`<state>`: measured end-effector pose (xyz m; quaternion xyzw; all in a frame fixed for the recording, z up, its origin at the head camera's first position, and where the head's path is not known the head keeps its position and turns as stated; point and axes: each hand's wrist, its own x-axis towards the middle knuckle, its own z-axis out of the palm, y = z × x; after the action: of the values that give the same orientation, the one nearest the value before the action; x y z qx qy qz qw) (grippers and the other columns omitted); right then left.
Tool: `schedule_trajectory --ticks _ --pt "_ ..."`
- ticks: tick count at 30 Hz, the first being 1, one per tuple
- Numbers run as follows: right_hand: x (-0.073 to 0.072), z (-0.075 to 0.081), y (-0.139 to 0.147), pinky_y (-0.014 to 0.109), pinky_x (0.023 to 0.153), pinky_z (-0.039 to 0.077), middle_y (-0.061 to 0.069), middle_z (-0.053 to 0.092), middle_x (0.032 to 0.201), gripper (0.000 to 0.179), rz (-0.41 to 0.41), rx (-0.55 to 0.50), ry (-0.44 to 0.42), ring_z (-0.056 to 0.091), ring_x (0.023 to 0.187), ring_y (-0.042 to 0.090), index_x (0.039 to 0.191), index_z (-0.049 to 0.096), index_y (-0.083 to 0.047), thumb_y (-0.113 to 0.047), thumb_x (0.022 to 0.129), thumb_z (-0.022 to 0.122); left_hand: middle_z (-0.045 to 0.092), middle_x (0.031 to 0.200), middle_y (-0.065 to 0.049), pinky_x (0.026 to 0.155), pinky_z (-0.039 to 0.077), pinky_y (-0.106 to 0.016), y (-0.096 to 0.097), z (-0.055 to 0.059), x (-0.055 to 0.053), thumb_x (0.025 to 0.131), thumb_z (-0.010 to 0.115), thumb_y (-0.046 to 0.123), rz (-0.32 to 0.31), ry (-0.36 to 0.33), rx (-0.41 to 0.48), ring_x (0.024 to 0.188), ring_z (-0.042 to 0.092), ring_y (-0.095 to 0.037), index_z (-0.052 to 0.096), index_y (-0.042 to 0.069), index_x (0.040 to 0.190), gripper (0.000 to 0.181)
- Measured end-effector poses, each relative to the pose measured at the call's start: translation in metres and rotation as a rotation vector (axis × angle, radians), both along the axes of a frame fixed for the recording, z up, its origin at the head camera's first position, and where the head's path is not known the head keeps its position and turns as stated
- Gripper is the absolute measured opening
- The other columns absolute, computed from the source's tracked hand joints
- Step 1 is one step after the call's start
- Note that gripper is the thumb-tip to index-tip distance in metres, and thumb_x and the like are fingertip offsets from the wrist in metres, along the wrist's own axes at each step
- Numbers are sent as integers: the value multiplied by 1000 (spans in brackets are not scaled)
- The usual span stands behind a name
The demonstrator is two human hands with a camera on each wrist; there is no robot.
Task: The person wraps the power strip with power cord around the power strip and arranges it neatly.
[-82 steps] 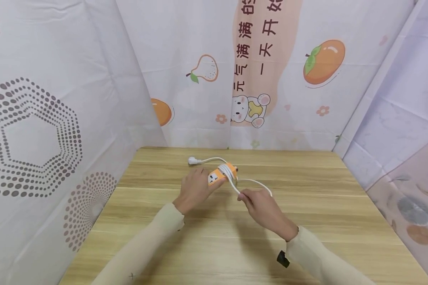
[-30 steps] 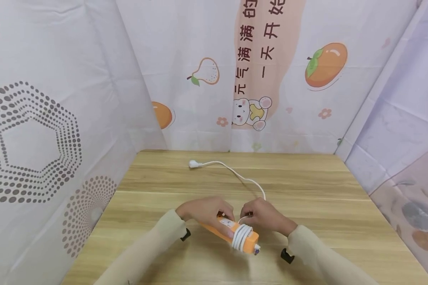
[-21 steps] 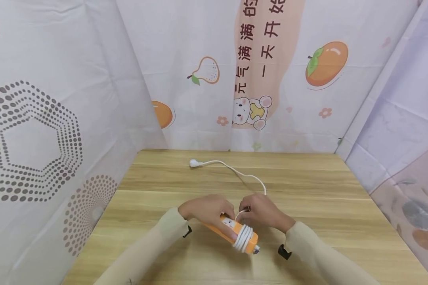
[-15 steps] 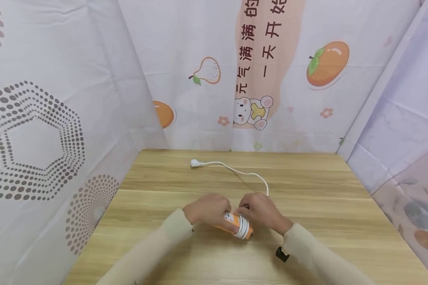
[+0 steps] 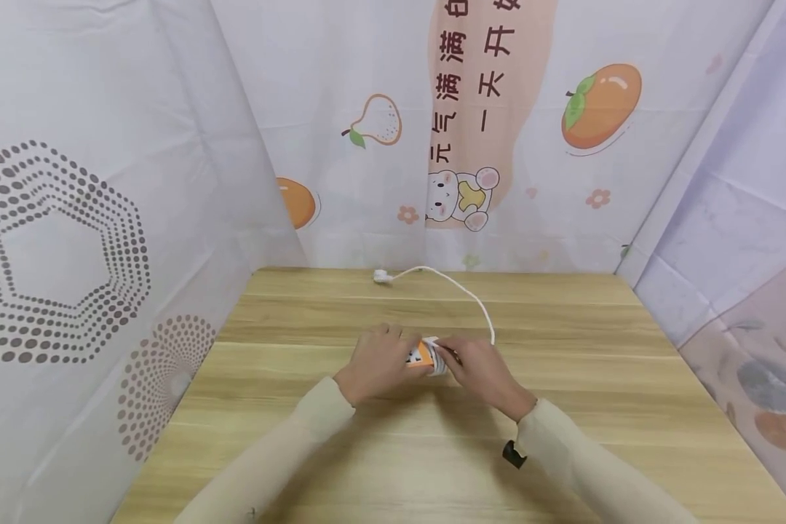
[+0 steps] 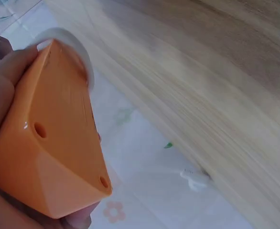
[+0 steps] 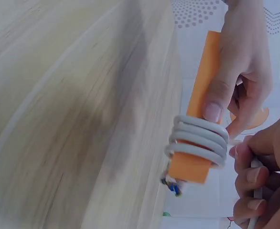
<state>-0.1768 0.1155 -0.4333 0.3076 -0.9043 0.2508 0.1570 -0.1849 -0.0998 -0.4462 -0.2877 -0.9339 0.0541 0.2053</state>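
My left hand (image 5: 381, 362) grips an orange power strip (image 5: 421, 354) with white sockets, held above the table. White cord is wrapped in several turns (image 7: 197, 138) around one end of the strip, with the left thumb pressed beside them in the right wrist view. Small coloured bits (image 7: 171, 185) stick out at that end. My right hand (image 5: 483, 370), just right of the strip, pinches the white cord (image 7: 257, 193) between curled fingers and thumb. From there the loose cord arcs back to a white plug (image 5: 382, 276) near the table's far edge. In the left wrist view the strip's orange underside (image 6: 63, 119) shows two screw holes.
The wood-grain table (image 5: 393, 466) stretches out beneath both hands. A printed curtain (image 5: 340, 58) hangs behind its far edge, with more curtains (image 5: 72, 255) on the left and right. A black piece (image 5: 514, 455) hangs at the right sleeve's cuff.
Both hands have carried the strip away from me, after it was brought nearer earlier. The plug has slid right and back towards the far edge. The right hand keeps its pinch on the cord.
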Motion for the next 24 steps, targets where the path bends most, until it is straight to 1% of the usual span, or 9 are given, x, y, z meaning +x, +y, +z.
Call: schedule_trajectory --ticks 3,5,7,10,12,14,18,21,24 --pt "1 3 0 23 52 39 -7 62 70 13 -13 -38 -25 44 57 3 105 79 -5 -13 98 72 67 89 -6 46 45 -32 0 2 -2 93 54 75 24 -37 31 72 61 -23 71 23 126 64" --pt "1 3 1 24 51 37 -9 54 65 14 -10 -65 -50 40 54 3 107 79 -5 -13 99 70 66 89 -7 46 43 -32 -2 3 -4 95 52 73 59 -75 55 73 60 -24 68 23 131 64" --pt "2 4 1 23 53 39 -10 55 67 15 -1 -91 -67 42 56 2 108 78 -4 -13 99 70 66 88 -8 47 44 -33 -4 5 -7 96 52 72 110 -111 79 75 61 -27 66 24 137 65" --pt "3 3 2 24 55 41 -10 58 70 15 12 -103 -58 44 59 2 108 79 -5 -12 99 70 65 89 -8 51 47 -36 -10 4 -13 96 54 71 174 -142 129 81 63 -29 66 20 136 66" --pt "4 1 2 24 56 41 -9 60 72 14 22 -109 -42 45 61 3 108 79 -4 -11 99 70 66 89 -9 53 49 -37 -15 2 -16 96 55 70 197 -143 175 82 63 -29 69 14 128 66" --pt "4 -1 3 24 56 40 -10 58 70 13 29 -104 -9 44 60 3 106 79 -5 -12 99 70 64 86 -9 52 47 -36 -19 1 -18 96 55 69 210 -136 218 78 62 -28 73 9 113 65" --pt "6 -4 4 24 56 39 -10 55 70 15 42 -115 3 42 60 2 107 78 -3 -13 101 68 52 74 -3 48 39 -33 -20 1 -19 96 52 72 232 -158 283 66 51 -21 68 9 88 66" --pt "8 -5 3 23 54 39 -11 53 70 16 42 -125 -2 41 60 1 108 78 -2 -13 101 68 47 71 0 48 35 -31 -18 2 -19 96 51 73 249 -189 320 63 46 -17 64 11 83 64" --pt "9 -6 2 23 54 39 -11 53 70 15 49 -134 15 42 59 1 107 78 -1 -10 98 71 47 70 1 48 35 -30 -18 3 -19 94 57 71 251 -193 368 61 46 -16 62 12 80 61"
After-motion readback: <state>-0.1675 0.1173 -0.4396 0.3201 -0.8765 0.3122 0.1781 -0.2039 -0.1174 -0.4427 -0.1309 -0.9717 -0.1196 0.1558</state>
